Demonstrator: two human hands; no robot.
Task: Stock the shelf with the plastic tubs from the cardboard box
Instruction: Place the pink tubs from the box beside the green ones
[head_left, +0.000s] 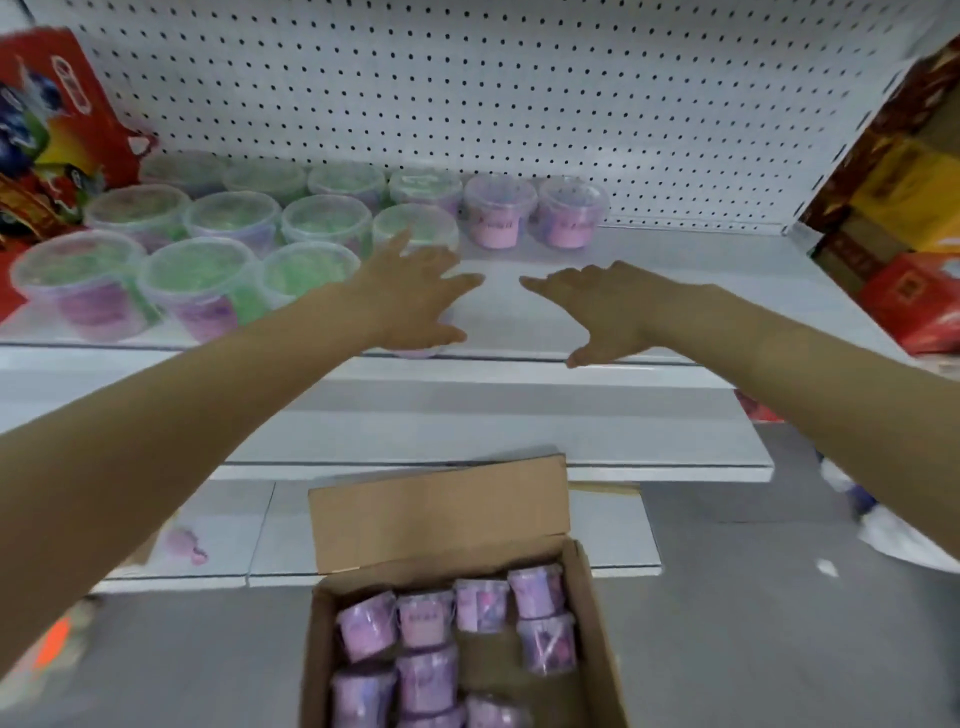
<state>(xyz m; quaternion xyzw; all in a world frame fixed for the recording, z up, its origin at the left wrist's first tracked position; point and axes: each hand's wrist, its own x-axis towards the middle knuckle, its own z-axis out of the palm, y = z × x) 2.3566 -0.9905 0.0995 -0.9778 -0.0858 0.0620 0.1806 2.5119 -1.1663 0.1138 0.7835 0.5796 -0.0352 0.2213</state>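
White shelf (649, 291): left hand (410, 291) splayed over a purple tub (415, 354) at the six-o'clock lip, right hand (608, 306) spread, empty; a nudge could tip it off.

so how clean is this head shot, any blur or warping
Head view: soft throughout, labels on the shelf tubs and boxed tubs unreadable; wide-angle lens bends the shelf edge and pegboard toward the sides; lighting flat, no glare.

Tubs (447, 644) in box (597, 623), below shelf (649, 291).
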